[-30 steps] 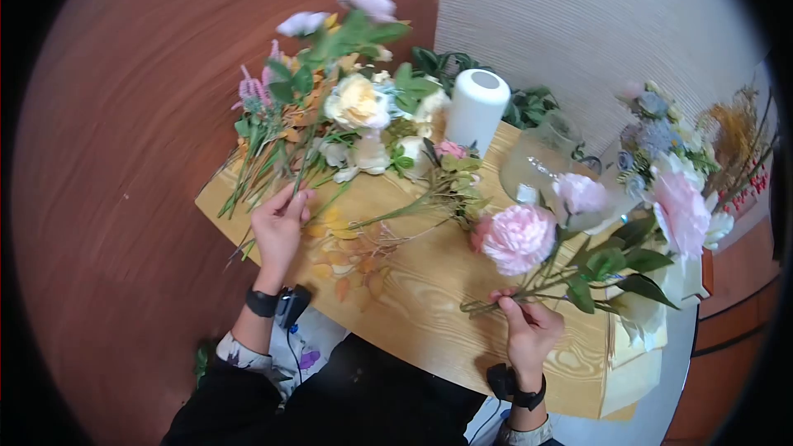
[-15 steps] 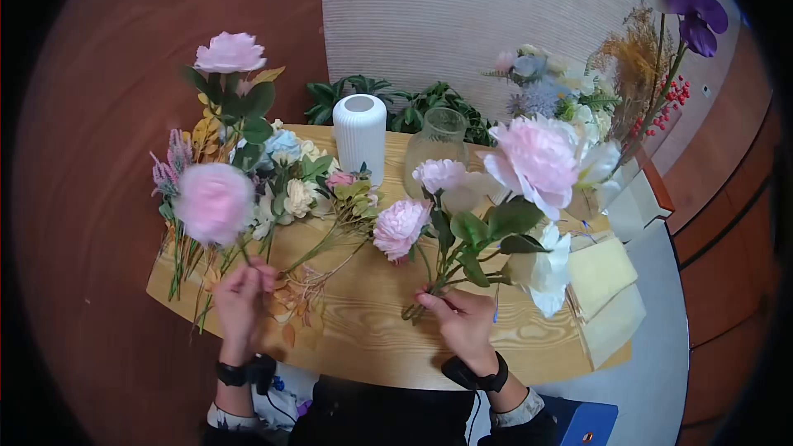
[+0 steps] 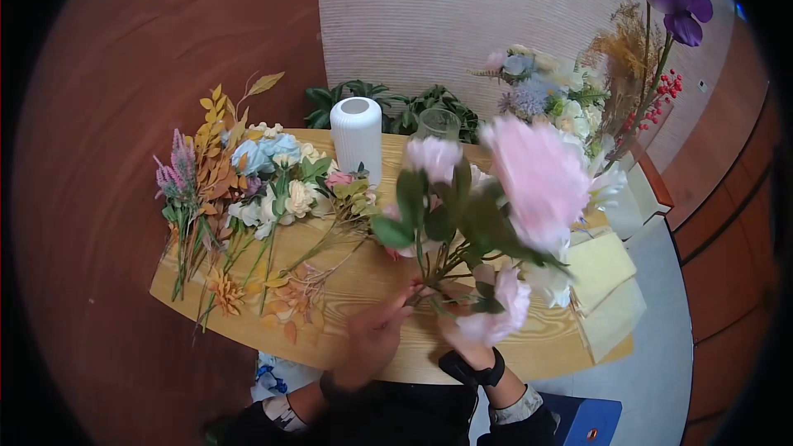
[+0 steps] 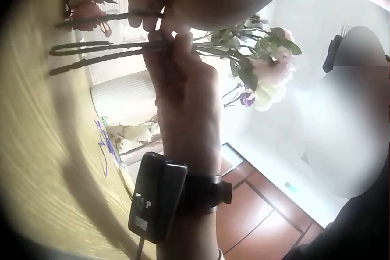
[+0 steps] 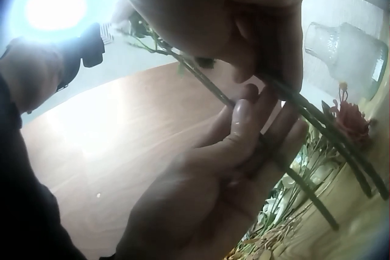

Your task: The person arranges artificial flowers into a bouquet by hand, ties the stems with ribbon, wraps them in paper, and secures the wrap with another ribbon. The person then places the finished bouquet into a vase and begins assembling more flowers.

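Observation:
In front of me, my right hand grips the stems of a bunch of pink peonies and a white flower low in the bunch. My left hand has come up beside it, fingertips right at the stems. In the right wrist view, its thumb and fingers pinch a single green stem, which crosses close to the bunched stems in the right hand. A pink peony leans over the right hand and hides part of it. Dark green leaves cover the bunch's middle.
Assorted flowers and foliage lie on the left of the wooden table. A white ribbed vase and a glass vase stand at the back. Wrapping paper lies right, below a tall arrangement.
My left hand has moved right, from the pile of flowers to the bunch, bringing a pink-peony stem along. The right hand stays near its place, still gripping the bunch.

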A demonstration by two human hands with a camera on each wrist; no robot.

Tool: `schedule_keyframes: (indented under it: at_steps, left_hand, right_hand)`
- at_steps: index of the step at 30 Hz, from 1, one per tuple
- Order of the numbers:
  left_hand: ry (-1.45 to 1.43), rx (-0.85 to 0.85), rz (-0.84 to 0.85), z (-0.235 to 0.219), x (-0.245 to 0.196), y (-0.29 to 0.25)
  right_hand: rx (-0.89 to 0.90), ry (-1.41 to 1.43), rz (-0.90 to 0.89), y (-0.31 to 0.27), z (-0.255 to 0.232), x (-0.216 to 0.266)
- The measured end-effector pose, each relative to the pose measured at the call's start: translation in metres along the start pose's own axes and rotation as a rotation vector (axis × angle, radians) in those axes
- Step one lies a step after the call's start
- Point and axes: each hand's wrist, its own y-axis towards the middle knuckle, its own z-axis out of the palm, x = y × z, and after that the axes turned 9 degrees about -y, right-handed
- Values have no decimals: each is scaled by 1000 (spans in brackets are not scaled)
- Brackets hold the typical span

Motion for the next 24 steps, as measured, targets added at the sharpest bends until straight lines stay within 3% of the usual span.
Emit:
schedule_keyframes:
  at_steps: [1,2,3,5,6,7,9,12,13,15,17,20,21,23,24]
  left_hand:
    - [99,50,106,0,0,2]
    - [198,99,213,-1,1,3]
    - [198,101,214,-2,2,3]
    - [246,136,130,-7,5,2]
    - [247,136,130,-7,3,3]
    - [335,123,123,-6,0,4]
    - [424,103,119,-7,-2,5]
    - [394,85,122,-10,-1,5]
    - [418,112,43,-12,-3,4]
    - [440,145,-36,-12,-1,1]
    - [208,57,58,-13,8,-4]
    - [238,160,66,-17,6,-1]
    - [327,181,-20,-11,-18,5]
    - [267,248,104,-21,-14,2]
    - [197,228,-14,-20,-17,2]
  right_hand:
    - [57,-237,-122,1,-6,4]
    - [108,393,200,-16,3,-9]
    - [105,394,200,-20,2,-14]
    - [315,-5,120,-25,1,-23]
    - [212,-17,-83,-21,7,-24]
    - [213,-16,-83,-20,10,-21]
    - [200,168,248,-13,13,-14]
    - [118,242,111,-20,22,-20]
    - [120,240,110,-31,29,-30]
    - [196,102,177,-56,41,-52]
    - [289,-159,-38,-50,8,-12]
    - [217,-108,14,-42,-3,-7]
    - [189,-80,32,-39,-5,-7]
    - [172,-10,54,-32,-2,-8]
    - [180,33,67,-31,3,-7]
